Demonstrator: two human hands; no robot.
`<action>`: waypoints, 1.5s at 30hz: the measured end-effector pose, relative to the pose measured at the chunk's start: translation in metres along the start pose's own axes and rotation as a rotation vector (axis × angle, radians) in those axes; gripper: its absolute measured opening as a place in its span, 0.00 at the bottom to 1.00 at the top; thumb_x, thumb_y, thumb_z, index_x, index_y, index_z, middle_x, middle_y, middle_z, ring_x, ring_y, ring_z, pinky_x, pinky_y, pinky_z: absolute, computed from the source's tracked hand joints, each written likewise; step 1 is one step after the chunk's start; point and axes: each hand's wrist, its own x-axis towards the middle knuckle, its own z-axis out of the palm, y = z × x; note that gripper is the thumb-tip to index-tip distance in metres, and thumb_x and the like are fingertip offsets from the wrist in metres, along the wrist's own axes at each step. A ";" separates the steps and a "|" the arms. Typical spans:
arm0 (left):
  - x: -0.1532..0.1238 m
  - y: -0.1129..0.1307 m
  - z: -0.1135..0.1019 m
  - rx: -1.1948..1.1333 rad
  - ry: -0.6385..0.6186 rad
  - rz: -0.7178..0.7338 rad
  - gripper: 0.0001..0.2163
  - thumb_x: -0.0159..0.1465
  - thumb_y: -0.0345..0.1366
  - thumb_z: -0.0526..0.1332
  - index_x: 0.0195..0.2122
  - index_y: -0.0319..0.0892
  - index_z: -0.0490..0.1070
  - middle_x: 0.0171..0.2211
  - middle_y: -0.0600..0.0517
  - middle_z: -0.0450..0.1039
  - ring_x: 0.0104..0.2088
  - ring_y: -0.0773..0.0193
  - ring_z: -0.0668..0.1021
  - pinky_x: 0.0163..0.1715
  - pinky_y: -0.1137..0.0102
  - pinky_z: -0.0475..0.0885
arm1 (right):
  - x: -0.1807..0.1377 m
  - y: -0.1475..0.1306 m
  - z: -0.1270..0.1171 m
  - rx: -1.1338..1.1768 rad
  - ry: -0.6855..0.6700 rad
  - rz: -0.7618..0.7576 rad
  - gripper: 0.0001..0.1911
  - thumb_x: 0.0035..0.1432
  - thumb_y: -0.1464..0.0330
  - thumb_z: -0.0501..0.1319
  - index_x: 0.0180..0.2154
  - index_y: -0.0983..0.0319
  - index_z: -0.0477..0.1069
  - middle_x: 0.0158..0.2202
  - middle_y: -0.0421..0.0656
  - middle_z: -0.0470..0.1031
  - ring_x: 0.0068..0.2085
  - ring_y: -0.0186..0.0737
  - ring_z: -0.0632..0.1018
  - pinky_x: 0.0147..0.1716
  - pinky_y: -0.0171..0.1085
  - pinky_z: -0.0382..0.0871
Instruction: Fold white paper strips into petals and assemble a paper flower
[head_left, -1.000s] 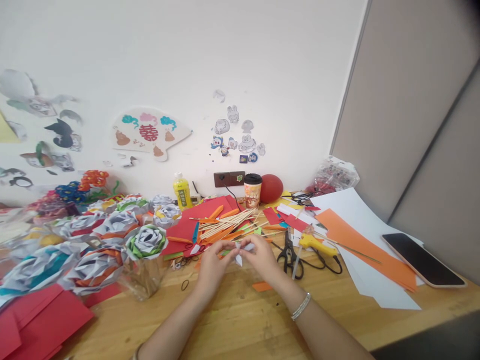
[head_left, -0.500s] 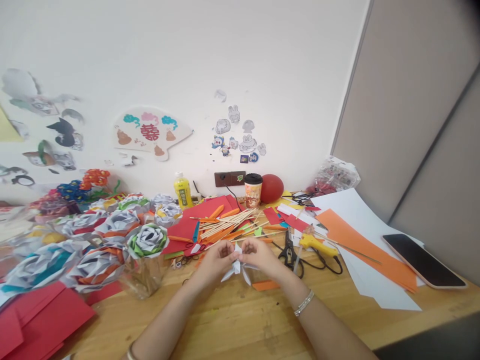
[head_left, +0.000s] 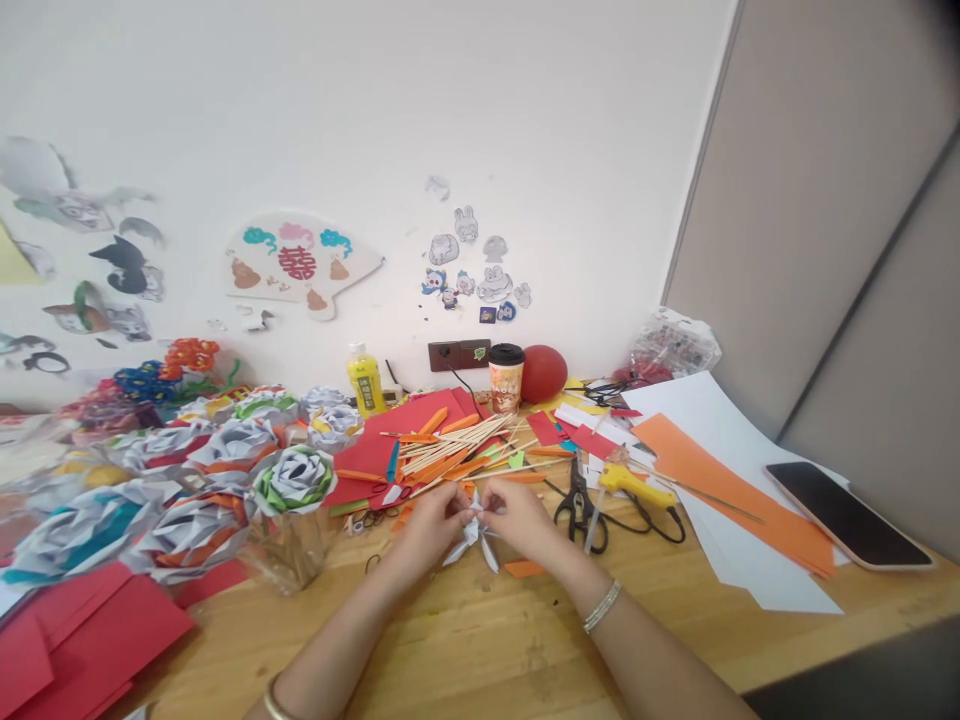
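Between my two hands is a folded white paper piece (head_left: 472, 534) with several pointed petals that spread downward. My left hand (head_left: 442, 515) pinches its upper left side with thumb and fingertips. From the other side, my right hand (head_left: 514, 512) pinches the top of the same piece, its fingertips almost meeting the left ones. The hands hide part of the paper's upper folds. An orange paper strip (head_left: 523, 569) lies on the table just below my right hand. Black scissors (head_left: 577, 510) rest to the right of it.
Finished paper flowers (head_left: 296, 480) crowd the left side, over red paper (head_left: 112, 640). Behind my hands lie wooden sticks (head_left: 457, 445), a lidded cup (head_left: 506, 380) and a yellow bottle (head_left: 366, 380). A yellow glue gun (head_left: 637, 486), orange sheets (head_left: 735, 490) and a phone (head_left: 847, 515) are at right.
Both hands keep their pinch on the white paper piece, with only slight shifts of the fingers and the petals. The view has moved very slightly.
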 end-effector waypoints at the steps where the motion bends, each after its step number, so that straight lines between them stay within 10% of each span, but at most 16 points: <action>1: 0.000 -0.001 0.000 0.003 -0.002 0.007 0.04 0.50 0.34 0.60 0.22 0.40 0.66 0.22 0.55 0.67 0.25 0.67 0.68 0.25 0.74 0.62 | -0.001 0.000 0.000 -0.040 0.016 0.002 0.05 0.44 0.73 0.62 0.23 0.62 0.65 0.23 0.35 0.68 0.27 0.32 0.68 0.28 0.30 0.59; 24: -0.006 0.020 -0.002 0.232 -0.049 -0.005 0.07 0.51 0.35 0.57 0.19 0.40 0.68 0.19 0.54 0.68 0.22 0.66 0.68 0.24 0.74 0.60 | -0.002 -0.008 -0.001 -0.232 0.027 -0.151 0.07 0.46 0.78 0.60 0.28 0.61 0.70 0.23 0.38 0.69 0.30 0.35 0.70 0.30 0.31 0.60; 45: -0.004 0.007 0.003 -0.527 -0.095 -0.411 0.17 0.46 0.48 0.64 0.26 0.40 0.62 0.15 0.56 0.68 0.14 0.70 0.69 0.14 0.76 0.62 | -0.001 -0.004 0.005 -0.284 0.002 -0.413 0.06 0.53 0.77 0.57 0.30 0.61 0.70 0.30 0.41 0.72 0.35 0.37 0.70 0.35 0.34 0.63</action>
